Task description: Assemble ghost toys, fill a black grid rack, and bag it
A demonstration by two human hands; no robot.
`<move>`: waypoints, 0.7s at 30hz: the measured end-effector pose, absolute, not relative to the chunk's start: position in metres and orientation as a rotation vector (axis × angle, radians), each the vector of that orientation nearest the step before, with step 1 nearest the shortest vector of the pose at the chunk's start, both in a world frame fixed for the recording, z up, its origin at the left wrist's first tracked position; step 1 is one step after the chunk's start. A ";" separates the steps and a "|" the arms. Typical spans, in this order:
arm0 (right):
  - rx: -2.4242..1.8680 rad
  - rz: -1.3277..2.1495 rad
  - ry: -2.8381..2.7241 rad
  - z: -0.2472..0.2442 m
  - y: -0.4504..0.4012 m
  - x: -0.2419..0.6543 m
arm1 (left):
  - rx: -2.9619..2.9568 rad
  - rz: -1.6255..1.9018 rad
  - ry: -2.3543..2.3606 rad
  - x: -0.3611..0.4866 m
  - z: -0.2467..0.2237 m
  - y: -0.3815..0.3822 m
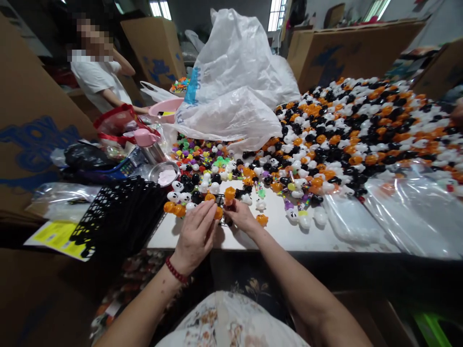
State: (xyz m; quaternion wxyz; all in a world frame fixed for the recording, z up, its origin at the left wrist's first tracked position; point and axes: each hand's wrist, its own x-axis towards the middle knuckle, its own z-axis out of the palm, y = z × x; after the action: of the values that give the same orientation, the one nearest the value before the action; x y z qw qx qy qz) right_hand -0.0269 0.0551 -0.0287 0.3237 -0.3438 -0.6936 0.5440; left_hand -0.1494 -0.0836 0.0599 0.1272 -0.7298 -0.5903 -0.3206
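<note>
Near the table's front edge, my left hand (197, 235) has its fingers pressed together over a black grid rack (221, 205), beside an orange pumpkin piece. My right hand (238, 216) is closed around the lower part of an orange pumpkin-topped piece (229, 193), which stands upright at the rack's right side. White ghost pieces (174, 196) and orange pumpkin pieces (175, 208) lie in rows left of my hands. What my left fingertips hold, if anything, is hidden.
A stack of black racks (123, 212) lies left. Behind are a metal bowl (164, 173) and a large plastic bag (231, 82). A heap of small toys (343, 130) and clear bags (415, 212) are right. A person (97, 77) stands back left.
</note>
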 end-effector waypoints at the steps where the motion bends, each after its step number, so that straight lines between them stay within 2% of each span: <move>1: -0.877 1.392 -1.842 -0.028 0.055 -0.030 | -2.139 -0.909 -1.709 -0.152 0.062 -0.077; 7: -0.805 1.205 -2.070 -0.019 0.055 -0.029 | -2.184 -0.883 -1.708 -0.159 0.053 -0.057; 16: -0.705 1.164 -2.270 -0.014 0.066 -0.029 | -2.124 -0.927 -1.757 -0.159 0.055 -0.054; 21: -0.726 1.041 -2.283 -0.019 0.066 -0.033 | -2.128 -0.741 -1.766 -0.153 0.060 -0.048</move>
State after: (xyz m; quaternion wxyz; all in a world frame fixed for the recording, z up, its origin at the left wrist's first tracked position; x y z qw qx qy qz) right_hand -0.0329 0.0663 -0.0187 0.2615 -0.2682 -0.8436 0.3848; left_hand -0.1528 -0.0476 0.0601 0.1388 -0.7362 -0.6108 -0.2562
